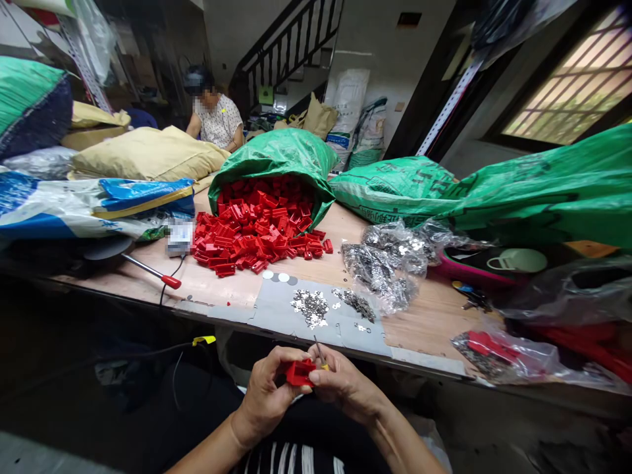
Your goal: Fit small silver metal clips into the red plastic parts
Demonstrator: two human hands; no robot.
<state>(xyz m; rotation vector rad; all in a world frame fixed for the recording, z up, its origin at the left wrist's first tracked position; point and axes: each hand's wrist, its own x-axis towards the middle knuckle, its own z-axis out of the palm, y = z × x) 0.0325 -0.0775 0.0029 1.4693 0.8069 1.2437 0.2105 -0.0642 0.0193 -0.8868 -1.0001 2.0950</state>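
My left hand (269,388) is closed around a small red plastic part (299,372), box-like with an open hollow, held in front of the table edge. Close beside it, my right hand (345,385) pinches a thin metal-shafted tool with a yellow grip (324,365), its shaft pointing up. The right fingertips meet the red part's right side; whether they also grip it I cannot tell. Just beyond the hands, small silver metal pieces (311,308) lie on a grey sheet (271,304), with a darker pile of metal pieces (359,305) to their right.
A green sack (281,148) spills many red plastic parts (251,230) onto the table. Clear bags of metal pieces (380,270) lie right of it. A lever with a red tip (170,282) juts out at left. Across the room sits another person (217,118).
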